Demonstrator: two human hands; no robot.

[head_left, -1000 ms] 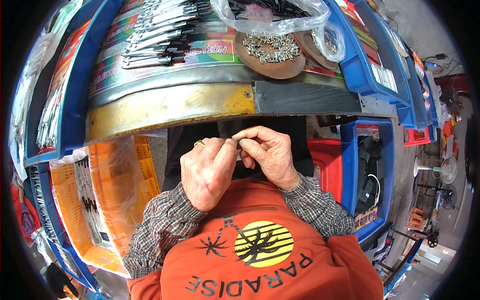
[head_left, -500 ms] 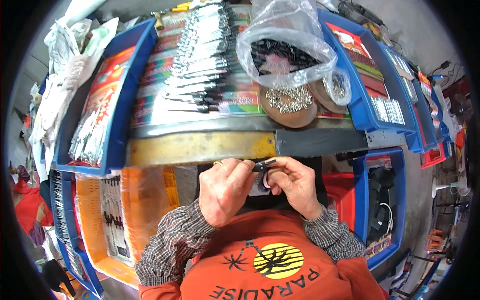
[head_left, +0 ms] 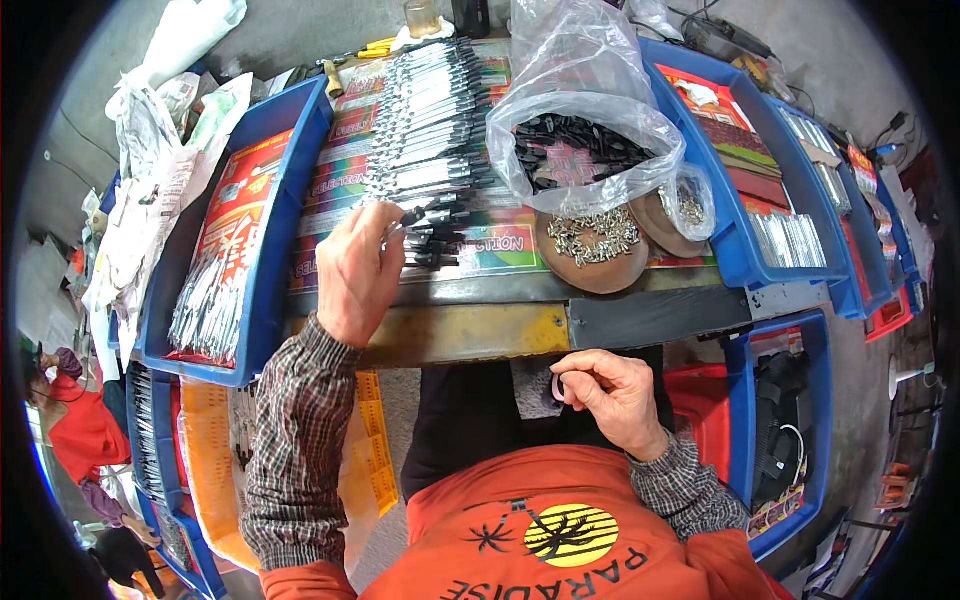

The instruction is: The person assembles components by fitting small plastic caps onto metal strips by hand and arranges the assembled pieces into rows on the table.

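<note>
My left hand (head_left: 358,268) reaches forward over the workbench and pinches a slim silver tool with a black tip (head_left: 408,218), laying it against a long row of the same tools (head_left: 425,120) spread on a colourful printed sheet. My right hand (head_left: 610,395) stays low in front of my chest, below the bench edge, fingers curled around a small pale piece; what it is I cannot make out. A brown dish of small metal parts (head_left: 592,245) sits just right of the row.
A clear plastic bag of dark parts (head_left: 585,110) stands behind the dish. Blue bins (head_left: 265,300) with packed items flank the bench (head_left: 480,330) on the left and right (head_left: 790,240). A red bin (head_left: 705,410) sits below right. Crumpled papers lie far left.
Both hands were together at my chest working one small piece. Now my left hand has gone up to the bench with the tool, while the right stays low.
</note>
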